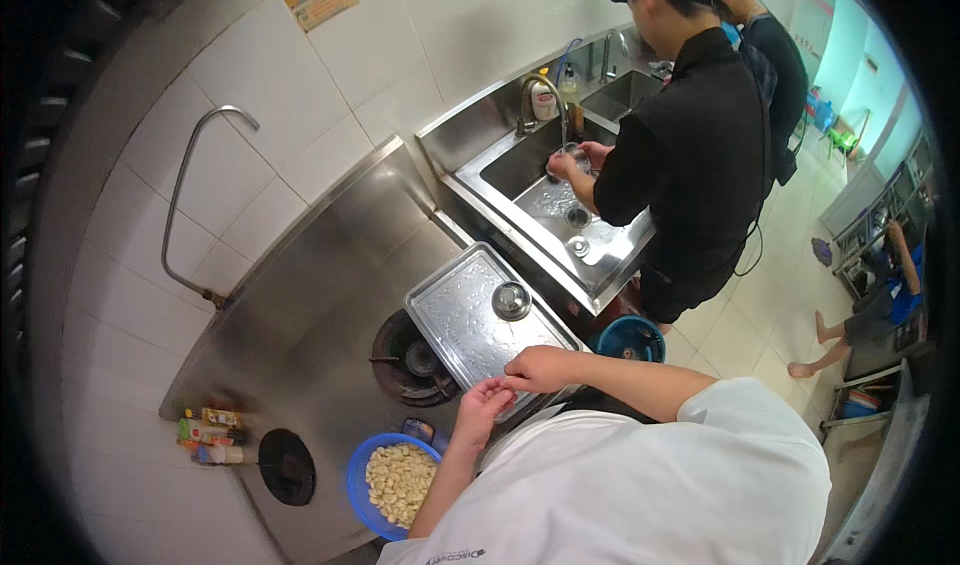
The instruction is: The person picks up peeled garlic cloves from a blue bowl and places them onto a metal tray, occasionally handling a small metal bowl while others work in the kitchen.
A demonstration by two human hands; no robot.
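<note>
My left hand (484,407) and my right hand (536,370) meet at the fingertips over the near edge of a wet metal tray (457,302). Whether something small is pinched between them cannot be told. A round metal lid or bowl (511,301) rests on the tray, which lies partly over a gas burner (409,359). Beside my left forearm stands a blue plastic basket (360,490) holding many pale peeled cloves or beans (397,482). A small dark container (418,429) is just behind the basket.
At a steel sink (525,254), a co-worker (697,137) in black rinses something under a running faucet (541,89); another person (780,70) stands beyond. Seasoning bottles (214,434) and a second burner (286,466) are at left. A teal bucket (631,340) sits below the sink.
</note>
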